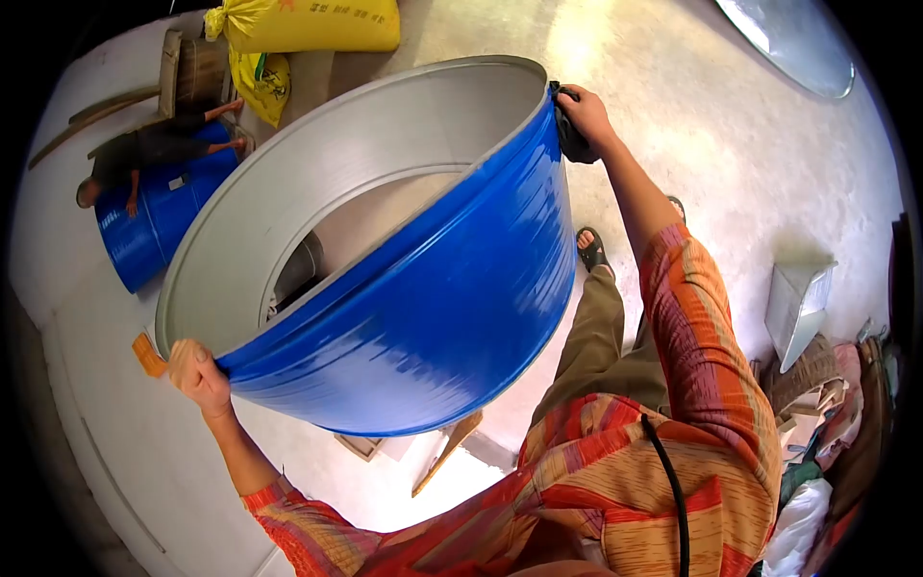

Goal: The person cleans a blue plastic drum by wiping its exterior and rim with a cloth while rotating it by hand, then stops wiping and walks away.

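A large, wide metal drum section, glossy blue outside and silver-grey inside, is tilted in front of me. Its near end is rimmed, and the far end opens through a smaller round hole. My left hand is closed round the rim at the lower left. At the upper right, my right hand is closed on a black cloth pressed against the rim. Whether the fingers there also touch bare metal is hidden. The underside of the drum section is out of sight.
Another person leans over a blue drum at the left. Yellow sacks lie at the top. A bent metal sheet and a heap of bags are on the right. A round metal piece is at top right.
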{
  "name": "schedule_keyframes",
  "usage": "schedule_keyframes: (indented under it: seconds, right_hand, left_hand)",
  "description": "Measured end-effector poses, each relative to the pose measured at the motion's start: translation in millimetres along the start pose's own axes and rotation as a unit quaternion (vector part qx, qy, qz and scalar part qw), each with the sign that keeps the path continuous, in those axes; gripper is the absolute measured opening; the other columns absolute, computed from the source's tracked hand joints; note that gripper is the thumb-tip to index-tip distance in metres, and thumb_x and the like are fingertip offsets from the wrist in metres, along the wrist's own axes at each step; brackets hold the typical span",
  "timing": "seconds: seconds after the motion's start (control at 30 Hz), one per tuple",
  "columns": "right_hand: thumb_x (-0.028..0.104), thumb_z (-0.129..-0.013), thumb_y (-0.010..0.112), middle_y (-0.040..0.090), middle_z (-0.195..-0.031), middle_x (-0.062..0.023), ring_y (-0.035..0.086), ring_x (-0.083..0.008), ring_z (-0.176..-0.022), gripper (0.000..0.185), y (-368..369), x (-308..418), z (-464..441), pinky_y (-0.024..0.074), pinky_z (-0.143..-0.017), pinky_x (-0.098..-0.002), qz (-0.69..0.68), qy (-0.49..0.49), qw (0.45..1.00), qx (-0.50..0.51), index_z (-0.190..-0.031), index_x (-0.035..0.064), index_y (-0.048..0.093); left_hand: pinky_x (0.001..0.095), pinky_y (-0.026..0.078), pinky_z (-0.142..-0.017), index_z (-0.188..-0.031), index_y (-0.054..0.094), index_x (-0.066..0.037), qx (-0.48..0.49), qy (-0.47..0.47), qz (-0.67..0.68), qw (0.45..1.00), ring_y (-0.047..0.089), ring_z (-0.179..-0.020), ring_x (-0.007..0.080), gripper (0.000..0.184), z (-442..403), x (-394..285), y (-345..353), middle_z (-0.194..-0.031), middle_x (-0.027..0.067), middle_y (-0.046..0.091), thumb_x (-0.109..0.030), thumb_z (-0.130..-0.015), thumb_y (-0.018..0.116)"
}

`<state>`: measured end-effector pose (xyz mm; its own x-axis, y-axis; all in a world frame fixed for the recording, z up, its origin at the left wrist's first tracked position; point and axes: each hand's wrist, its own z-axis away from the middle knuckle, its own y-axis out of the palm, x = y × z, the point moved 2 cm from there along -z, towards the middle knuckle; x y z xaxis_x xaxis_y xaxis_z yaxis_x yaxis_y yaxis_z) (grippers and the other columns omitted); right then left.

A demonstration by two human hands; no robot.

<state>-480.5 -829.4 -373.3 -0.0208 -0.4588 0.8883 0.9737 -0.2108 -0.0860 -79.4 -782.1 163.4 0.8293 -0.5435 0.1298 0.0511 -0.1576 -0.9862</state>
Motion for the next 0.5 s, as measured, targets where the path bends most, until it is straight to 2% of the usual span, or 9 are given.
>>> schedule_keyframes:
  seconds: [0.03,0.13,0.2,0.27,0.33,0.37,0.43,0.47,0.5]
  right_hand:
    - [0.028,-0.085,0.062,0.071,-0.098,-0.0181,0.068,-0.0291,-0.087,0.034,2.9,-8.1,-16.3,0.0516,-0.079,-0.0363,-0.004,0.032,0.999,0.033,-0.111,0.007,0.069]
    - [0.03,-0.084,0.062,0.07,-0.098,-0.0185,0.068,-0.0292,-0.089,0.037,20.2,-53.5,-55.4,0.0514,-0.08,-0.0362,0.012,0.057,0.997,0.047,-0.111,0.0049,0.068]
    - [0.031,-0.083,0.062,0.07,-0.098,-0.0188,0.068,-0.0292,-0.089,0.039,24.4,-46.8,-40.1,0.0514,-0.081,-0.0354,-0.015,0.083,0.996,0.039,-0.11,0.0044,0.068]
    - [0.031,-0.083,0.061,0.07,-0.099,-0.0195,0.068,-0.0301,-0.091,0.038,27.3,-29.7,-23.7,0.0509,-0.084,-0.0359,-0.014,0.086,0.996,0.009,-0.109,0.0042,0.069]
    - [0.032,-0.083,0.059,0.069,-0.099,-0.0203,0.066,-0.0332,-0.094,0.039,32.4,-20.0,-9.3,0.0499,-0.085,-0.0383,0.019,0.091,0.996,-0.004,-0.109,0.0037,0.068]
    - [0.033,-0.083,0.059,0.069,-0.098,-0.0205,0.066,-0.0338,-0.094,0.039,33.5,-14.4,1.3,0.05,-0.085,-0.039,0.035,0.091,0.995,-0.017,-0.108,0.0037,0.068]
    - [0.033,-0.085,0.058,0.069,-0.094,-0.0216,0.066,-0.0353,-0.091,0.037,37.8,-8.4,28.7,0.0504,-0.082,-0.0413,0.047,0.09,0.994,-0.027,-0.105,0.0036,0.068]
    - [0.034,-0.086,0.057,0.069,-0.091,-0.0206,0.067,-0.0355,-0.087,0.036,33.3,16.5,56.5,0.0509,-0.08,-0.0422,0.04,0.102,0.994,-0.028,-0.103,0.0043,0.068]
    - [0.034,-0.086,0.057,0.069,-0.092,-0.0194,0.066,-0.0343,-0.089,0.034,32.7,36.0,86.1,0.0504,-0.08,-0.0416,-0.006,0.123,0.992,-0.026,-0.102,0.0056,0.068]
  left_hand:
    - [0.0369,0.025,-0.05,-0.059,0.036,-0.002,0.001,-0.001,-0.012,1.0,0.034,-0.048,0.0242,0.036,-1.5,-0.7,-1.0,-0.055,0.0101,0.035,-0.011,-0.093,0.044]
    - [0.037,0.024,-0.05,-0.058,0.036,-0.003,-0.001,-0.011,-0.045,0.999,0.034,-0.049,0.0242,0.038,1.5,3.2,-2.1,-0.055,0.0097,0.035,-0.014,-0.094,0.044]
    - [0.0377,0.028,-0.051,-0.06,0.039,-0.004,0.038,-0.005,-0.086,0.996,0.039,-0.051,0.0245,0.038,3.5,3.2,-8.8,-0.057,0.0101,0.039,-0.018,-0.096,0.04]
    - [0.0387,0.033,-0.052,-0.065,0.044,-0.005,0.039,0.0,-0.14,0.989,0.045,-0.055,0.0264,0.04,-7.1,-33.0,-4.2,-0.061,0.0113,0.045,-0.026,-0.098,0.04]
    - [0.0404,0.037,-0.055,-0.069,0.049,-0.006,0.009,0.03,-0.141,0.99,0.049,-0.059,0.029,0.04,-37.5,-105.5,23.8,-0.065,0.012,0.049,-0.036,-0.096,0.046]
    - [0.0404,0.037,-0.055,-0.069,0.049,-0.006,0.013,0.028,-0.143,0.989,0.049,-0.059,0.029,0.04,-40.5,-121.4,32.8,-0.065,0.012,0.049,-0.036,-0.096,0.046]
    - [0.0398,0.037,-0.056,-0.068,0.05,-0.005,0.084,-0.018,-0.114,0.99,0.046,-0.057,0.028,0.037,-35.8,-134.5,53.0,-0.064,0.0122,0.047,-0.029,-0.096,0.05]
    - [0.0398,0.037,-0.056,-0.068,0.05,-0.005,0.083,-0.015,-0.112,0.99,0.046,-0.057,0.028,0.037,-29.8,-127.2,58.0,-0.064,0.0122,0.047,-0.029,-0.096,0.05]
    - [0.0393,0.036,-0.055,-0.066,0.048,-0.005,0.087,-0.041,-0.141,0.985,0.045,-0.056,0.027,0.036,-20.8,-111.5,60.8,-0.062,0.0113,0.046,-0.027,-0.094,0.054]
